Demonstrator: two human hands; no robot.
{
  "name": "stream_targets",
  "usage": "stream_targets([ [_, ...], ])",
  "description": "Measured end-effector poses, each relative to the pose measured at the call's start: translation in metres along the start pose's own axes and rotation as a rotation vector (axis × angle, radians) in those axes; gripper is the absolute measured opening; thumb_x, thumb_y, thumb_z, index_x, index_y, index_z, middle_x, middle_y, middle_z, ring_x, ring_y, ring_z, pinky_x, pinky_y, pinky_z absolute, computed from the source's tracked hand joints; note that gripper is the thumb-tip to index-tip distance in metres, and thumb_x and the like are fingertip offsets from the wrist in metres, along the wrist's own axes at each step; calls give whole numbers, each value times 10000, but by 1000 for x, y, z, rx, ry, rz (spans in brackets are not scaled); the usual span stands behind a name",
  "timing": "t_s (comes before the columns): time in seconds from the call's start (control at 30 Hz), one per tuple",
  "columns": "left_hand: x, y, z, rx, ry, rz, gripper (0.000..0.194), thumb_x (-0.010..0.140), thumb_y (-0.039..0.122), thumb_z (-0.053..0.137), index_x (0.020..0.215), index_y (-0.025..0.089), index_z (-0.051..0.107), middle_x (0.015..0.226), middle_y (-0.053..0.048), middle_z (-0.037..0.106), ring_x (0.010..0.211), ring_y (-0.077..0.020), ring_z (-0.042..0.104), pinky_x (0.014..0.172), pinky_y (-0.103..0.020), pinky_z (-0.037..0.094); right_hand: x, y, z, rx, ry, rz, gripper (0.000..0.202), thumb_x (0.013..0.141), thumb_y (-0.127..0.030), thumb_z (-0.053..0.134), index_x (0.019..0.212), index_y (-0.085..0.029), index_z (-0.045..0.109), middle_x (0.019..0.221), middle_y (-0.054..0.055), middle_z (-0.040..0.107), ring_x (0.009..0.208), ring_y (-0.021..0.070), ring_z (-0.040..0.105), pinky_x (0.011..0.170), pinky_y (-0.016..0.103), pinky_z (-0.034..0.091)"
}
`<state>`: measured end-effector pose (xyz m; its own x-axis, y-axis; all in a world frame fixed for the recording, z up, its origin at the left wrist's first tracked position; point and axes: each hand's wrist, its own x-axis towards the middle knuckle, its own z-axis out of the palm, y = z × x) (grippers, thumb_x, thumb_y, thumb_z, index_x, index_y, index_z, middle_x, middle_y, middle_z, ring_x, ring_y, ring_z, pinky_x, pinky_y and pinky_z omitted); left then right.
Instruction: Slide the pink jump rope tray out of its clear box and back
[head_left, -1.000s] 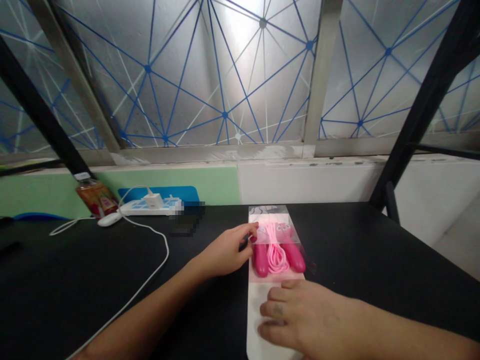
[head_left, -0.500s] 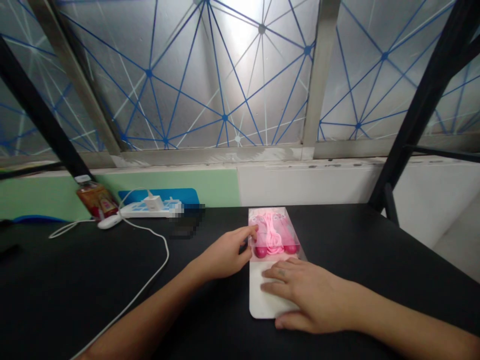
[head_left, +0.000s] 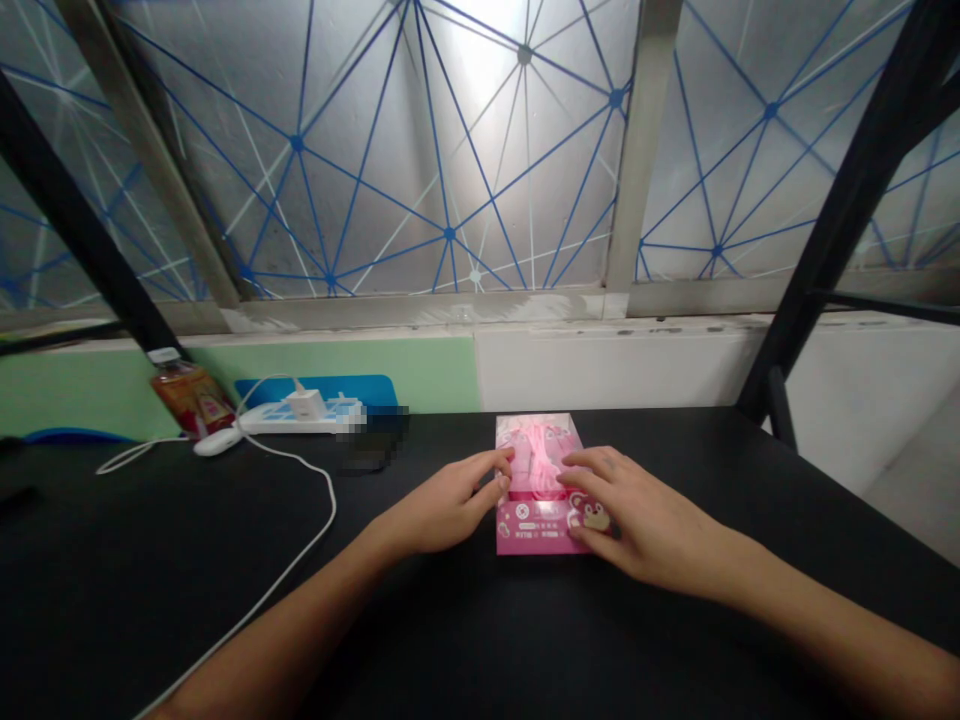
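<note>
A pink jump rope box (head_left: 525, 543) lies flat on the black table. Through its clear window a pink jump rope (head_left: 541, 458) is visible, with its cord bundled in the middle. The printed lower front carries white lettering and a cartoon bear. At the box's left edge, my left hand (head_left: 457, 500) has its thumb and fingers bent against the side. My right hand (head_left: 645, 515) rests over the right side, fingers apart, fingertips on the window and the printed front. It covers part of the box's right edge.
A white power strip (head_left: 337, 415) with a charger (head_left: 306, 404) stands at the back left. Beside it are a labelled bottle (head_left: 191, 400) and a white cable (head_left: 330, 510) running forward. A dark blurred object (head_left: 375, 445) lies nearby. Black frame posts (head_left: 817, 230) flank the table.
The white flap at the near end has folded up, so the printed pink front now faces up. My right hand moved away from me with it; my left hand stayed at the left edge.
</note>
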<state>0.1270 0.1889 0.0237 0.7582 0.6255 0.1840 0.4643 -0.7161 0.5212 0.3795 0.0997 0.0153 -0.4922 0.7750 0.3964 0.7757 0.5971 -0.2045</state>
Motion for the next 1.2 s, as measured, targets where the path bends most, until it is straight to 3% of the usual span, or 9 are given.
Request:
stream_targets([
  [0.1,-3,2,-1,-12,-9,-9,283,986,376,398,1142,234,587,1429,-55,492,1317,-237,451,1097,-401,355,0,12,10,9,28,70,497,856,-317,609,1315,-166,493,1349,161,478,1268,286,422,1033,487,400],
  [0.17,-5,2,-1,4,-28,4,299,925,400,524,1162,226,574,1453,-79,459,1338,-262,420,1104,-417,343,1,18,15,11,42,105,495,877,-351,582,1323,-161,483,1364,170,465,1286,293,407,1036,502,396],
  [0.3,-7,-2,0,51,-55,42,539,750,388,740,1224,224,542,1464,-100,436,1345,-292,406,1111,-421,337,2,24,18,-9,105,135,481,909,-372,537,1333,-156,468,1343,170,487,1273,301,424,1037,527,390],
  [0.47,-6,-5,2,117,-6,68,372,873,359,612,1215,231,543,1394,-83,518,1280,-247,484,1084,-379,368,3,23,10,-19,81,97,418,900,-376,564,1260,-165,533,1281,145,516,1179,279,494,994,465,432],
  [0.6,-7,-4,3,160,18,82,322,886,354,588,1181,226,561,1356,-84,547,1250,-253,504,1062,-375,387,3,22,1,-56,-22,117,310,896,-404,572,1103,-177,613,1081,100,576,935,222,593,843,373,493],
  [0.73,-8,-4,3,173,34,85,263,906,303,544,1155,224,568,1313,-85,571,1206,-249,533,1041,-377,404,4,20,-3,-155,-79,75,188,936,-316,507,997,-180,622,968,71,576,846,196,587,755,321,476],
  [0.93,-9,-5,2,223,51,99,285,852,272,607,1133,231,578,1360,-92,485,1188,-251,523,1006,-356,422,1,22,-1,-142,-105,95,173,904,-279,547,1050,-200,594,930,46,604,802,186,595,694,295,429],
  [1.07,-7,-5,3,295,45,33,279,844,275,611,1119,238,579,1137,-68,568,920,-205,602,825,-315,472,1,27,4,-73,-135,154,193,900,-287,551,1084,-236,580,803,-7,642,693,167,596,607,271,380],
  [1.2,-6,-4,5,287,-21,-39,249,868,264,566,1114,226,556,822,-8,618,714,-166,586,634,-245,417,1,29,6,-38,-121,181,179,900,-276,541,1072,-244,579,790,-9,655,663,162,590,585,263,358],
])
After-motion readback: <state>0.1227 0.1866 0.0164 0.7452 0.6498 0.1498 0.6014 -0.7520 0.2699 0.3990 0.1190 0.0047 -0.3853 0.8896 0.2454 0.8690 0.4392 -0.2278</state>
